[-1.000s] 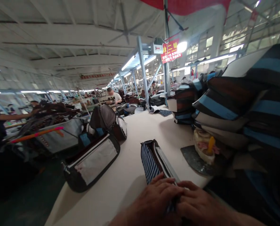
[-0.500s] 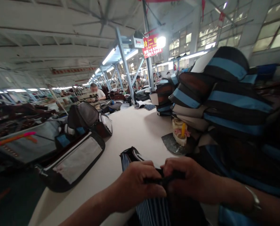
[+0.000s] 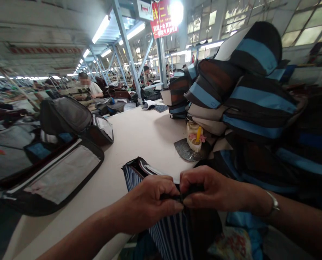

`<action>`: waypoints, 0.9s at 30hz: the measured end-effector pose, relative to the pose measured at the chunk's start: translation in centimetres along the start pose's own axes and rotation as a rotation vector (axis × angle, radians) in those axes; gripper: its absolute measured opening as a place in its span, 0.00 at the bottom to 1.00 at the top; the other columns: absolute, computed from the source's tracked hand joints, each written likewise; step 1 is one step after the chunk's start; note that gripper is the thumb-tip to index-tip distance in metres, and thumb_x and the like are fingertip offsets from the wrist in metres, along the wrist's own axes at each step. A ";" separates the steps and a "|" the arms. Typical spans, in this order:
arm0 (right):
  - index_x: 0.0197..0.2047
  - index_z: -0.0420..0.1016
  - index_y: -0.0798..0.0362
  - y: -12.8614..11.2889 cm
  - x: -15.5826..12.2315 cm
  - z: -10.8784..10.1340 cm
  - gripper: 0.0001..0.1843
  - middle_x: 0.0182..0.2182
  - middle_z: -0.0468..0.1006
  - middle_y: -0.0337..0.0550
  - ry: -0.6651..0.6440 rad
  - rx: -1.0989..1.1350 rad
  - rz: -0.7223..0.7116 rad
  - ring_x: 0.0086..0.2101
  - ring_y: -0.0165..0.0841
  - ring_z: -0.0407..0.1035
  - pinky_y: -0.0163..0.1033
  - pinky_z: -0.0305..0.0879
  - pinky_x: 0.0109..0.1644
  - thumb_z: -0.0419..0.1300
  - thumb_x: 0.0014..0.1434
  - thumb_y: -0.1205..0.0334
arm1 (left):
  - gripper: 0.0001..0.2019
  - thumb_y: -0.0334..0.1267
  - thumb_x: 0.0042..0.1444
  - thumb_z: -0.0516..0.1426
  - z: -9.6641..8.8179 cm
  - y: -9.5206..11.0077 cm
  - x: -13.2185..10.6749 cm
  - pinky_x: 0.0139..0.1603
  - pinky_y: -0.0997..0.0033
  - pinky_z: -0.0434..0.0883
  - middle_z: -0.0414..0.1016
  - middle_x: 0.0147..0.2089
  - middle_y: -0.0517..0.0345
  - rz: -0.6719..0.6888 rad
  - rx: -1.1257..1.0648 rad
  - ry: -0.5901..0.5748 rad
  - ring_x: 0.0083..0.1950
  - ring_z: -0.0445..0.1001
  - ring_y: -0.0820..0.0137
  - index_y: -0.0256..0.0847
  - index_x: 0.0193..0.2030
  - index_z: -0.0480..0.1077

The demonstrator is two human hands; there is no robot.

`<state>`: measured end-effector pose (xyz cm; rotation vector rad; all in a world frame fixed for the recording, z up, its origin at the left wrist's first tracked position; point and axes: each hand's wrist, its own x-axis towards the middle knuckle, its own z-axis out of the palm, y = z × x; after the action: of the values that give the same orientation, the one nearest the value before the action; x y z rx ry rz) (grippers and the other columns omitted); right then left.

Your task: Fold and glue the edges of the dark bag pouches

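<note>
My left hand (image 3: pixel 150 202) and my right hand (image 3: pixel 204 189) meet in front of me, fingers pinched on a dark strip at the mouth of a blue-and-white striped fabric pouch (image 3: pixel 171 234). The strip looks like a zip edge, but my fingers hide most of it. The pouch's far end (image 3: pixel 131 173) rests on the white worktable (image 3: pixel 139 141), and its lower part hangs toward me. A metal bracelet (image 3: pixel 271 204) circles my right wrist.
Stacked blue-and-brown striped bags (image 3: pixel 244 90) rise at the right, beside a cream pot with a yellow stick (image 3: pixel 193 135) on a dark pad. Open black bags (image 3: pixel 52 173) lie at the left. A seated co-worker (image 3: pixel 89 88) is beyond them.
My hands have lifted from lying over the pouch to pinching its dark edge, with the pouch raised toward me. The whole view has swung left and tilted.
</note>
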<state>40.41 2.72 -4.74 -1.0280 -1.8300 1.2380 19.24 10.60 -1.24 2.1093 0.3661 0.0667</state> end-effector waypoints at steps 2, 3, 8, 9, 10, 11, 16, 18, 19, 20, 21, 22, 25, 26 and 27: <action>0.36 0.73 0.59 0.4 0.4 0.2 0.11 0.28 0.67 0.36 -0.008 0.102 0.018 0.29 0.25 0.58 0.30 0.55 0.30 0.64 0.59 0.59 | 0.08 0.37 0.59 0.57 -0.3 -0.3 0.1 0.35 0.73 0.59 0.67 0.33 0.62 -0.013 -0.027 -0.005 0.34 0.64 0.74 0.35 0.31 0.71; 0.36 0.73 0.60 0.6 0.7 0.3 0.10 0.27 0.67 0.35 -0.003 0.145 0.022 0.28 0.25 0.57 0.30 0.55 0.30 0.64 0.59 0.60 | 0.08 0.36 0.58 0.57 -0.4 -0.5 0.2 0.35 0.73 0.60 0.67 0.33 0.62 -0.025 -0.039 -0.002 0.35 0.65 0.74 0.36 0.30 0.70; 0.35 0.73 0.59 0.9 1.3 1.0 0.04 0.26 0.67 0.34 0.068 0.223 0.041 0.28 0.24 0.57 0.31 0.55 0.31 0.61 0.58 0.66 | 0.10 0.41 0.56 0.60 -0.4 -0.7 0.2 0.29 0.74 0.57 0.62 0.28 0.65 -0.123 -0.026 0.109 0.30 0.61 0.76 0.37 0.30 0.68; 0.36 0.74 0.59 0.9 1.4 1.1 0.04 0.26 0.67 0.34 0.083 0.215 0.055 0.28 0.25 0.57 0.31 0.55 0.31 0.61 0.58 0.66 | 0.10 0.41 0.56 0.60 -0.4 -0.7 0.2 0.29 0.74 0.57 0.62 0.27 0.65 -0.130 -0.007 0.139 0.29 0.60 0.76 0.37 0.29 0.67; 0.36 0.74 0.59 0.9 1.3 1.2 0.04 0.26 0.68 0.34 0.098 0.204 0.070 0.28 0.25 0.57 0.31 0.55 0.31 0.61 0.58 0.66 | 0.09 0.38 0.56 0.59 -0.3 -0.6 0.2 0.29 0.74 0.57 0.62 0.27 0.66 -0.128 0.017 0.161 0.29 0.60 0.76 0.37 0.29 0.67; 0.36 0.74 0.59 1.0 1.3 1.3 0.04 0.26 0.68 0.34 0.113 0.189 0.082 0.28 0.25 0.57 0.31 0.54 0.31 0.61 0.58 0.66 | 0.08 0.35 0.56 0.58 -0.3 -0.6 0.1 0.30 0.74 0.58 0.62 0.27 0.65 -0.119 0.042 0.174 0.30 0.61 0.77 0.37 0.28 0.66; 0.35 0.74 0.57 0.8 0.7 2.3 0.01 0.26 0.69 0.35 0.203 0.086 0.053 0.27 0.25 0.58 0.31 0.56 0.30 0.62 0.56 0.69 | 0.08 0.26 0.55 0.54 0.1 -0.2 -0.7 0.32 0.74 0.58 0.64 0.28 0.65 -0.080 0.151 0.175 0.30 0.64 0.77 0.37 0.25 0.66; 0.34 0.74 0.56 0.5 0.5 2.9 0.03 0.27 0.70 0.36 0.266 -0.002 -0.047 0.28 0.26 0.61 0.31 0.58 0.32 0.61 0.55 0.73 | 0.09 0.25 0.55 0.53 0.2 0.1 -1.2 0.32 0.74 0.58 0.64 0.28 0.64 -0.074 0.155 0.160 0.30 0.64 0.77 0.36 0.26 0.68; 0.34 0.74 0.56 0.3 0.3 3.3 0.05 0.28 0.71 0.37 0.289 -0.053 -0.113 0.29 0.26 0.63 0.31 0.58 0.32 0.61 0.55 0.74 | 0.09 0.25 0.55 0.53 0.3 0.3 -1.4 0.32 0.74 0.58 0.64 0.28 0.64 -0.077 0.131 0.142 0.31 0.64 0.77 0.36 0.27 0.69; 0.34 0.74 0.56 0.0 0.1 3.5 0.05 0.29 0.71 0.38 0.297 -0.114 -0.184 0.29 0.26 0.64 0.31 0.58 0.33 0.60 0.56 0.75 | 0.08 0.25 0.56 0.53 0.3 0.4 -1.7 0.33 0.74 0.59 0.65 0.29 0.63 -0.087 0.087 0.115 0.32 0.65 0.76 0.36 0.28 0.71; 0.35 0.74 0.56 -0.3 -0.1 3.7 0.06 0.30 0.72 0.39 0.289 -0.188 -0.259 0.30 0.26 0.65 0.31 0.59 0.33 0.59 0.57 0.75 | 0.08 0.26 0.55 0.53 0.3 0.6 -2.0 0.33 0.74 0.60 0.66 0.29 0.63 -0.099 0.031 0.083 0.33 0.66 0.75 0.36 0.30 0.72; 0.36 0.74 0.56 -0.5 -0.3 3.9 0.07 0.31 0.71 0.40 0.262 -0.273 -0.332 0.30 0.27 0.65 0.33 0.59 0.34 0.58 0.58 0.75 | 0.07 0.27 0.55 0.54 0.3 0.7 -2.3 0.34 0.74 0.60 0.66 0.29 0.63 -0.111 -0.037 0.048 0.33 0.66 0.75 0.36 0.31 0.73; 0.38 0.73 0.56 -1.0 -1.2 4.0 0.08 0.32 0.71 0.44 0.167 -0.574 -0.524 0.32 0.31 0.64 0.39 0.61 0.40 0.54 0.62 0.74 | 0.13 0.39 0.62 0.53 0.6 0.7 -3.2 0.33 0.72 0.59 0.60 0.27 0.62 -0.163 -0.239 -0.020 0.31 0.60 0.74 0.35 0.29 0.70; 0.38 0.72 0.55 -1.0 -1.6 4.1 0.07 0.31 0.70 0.43 0.152 -0.659 -0.552 0.32 0.31 0.63 0.40 0.61 0.41 0.53 0.63 0.72 | 0.18 0.45 0.65 0.51 0.8 0.6 -3.4 0.31 0.72 0.57 0.57 0.27 0.63 -0.189 -0.277 -0.032 0.30 0.56 0.74 0.35 0.28 0.67; 0.36 0.71 0.54 -0.9 -1.9 4.2 0.07 0.30 0.69 0.42 0.145 -0.717 -0.554 0.31 0.31 0.63 0.40 0.62 0.41 0.53 0.64 0.71 | 0.21 0.50 0.66 0.50 1.1 0.6 -3.6 0.29 0.72 0.55 0.55 0.26 0.63 -0.216 -0.291 -0.045 0.29 0.53 0.75 0.36 0.27 0.65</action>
<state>37.38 -0.84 -5.38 -0.8283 -2.2766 0.1645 16.19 8.38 -1.03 1.7715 0.5232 -0.0515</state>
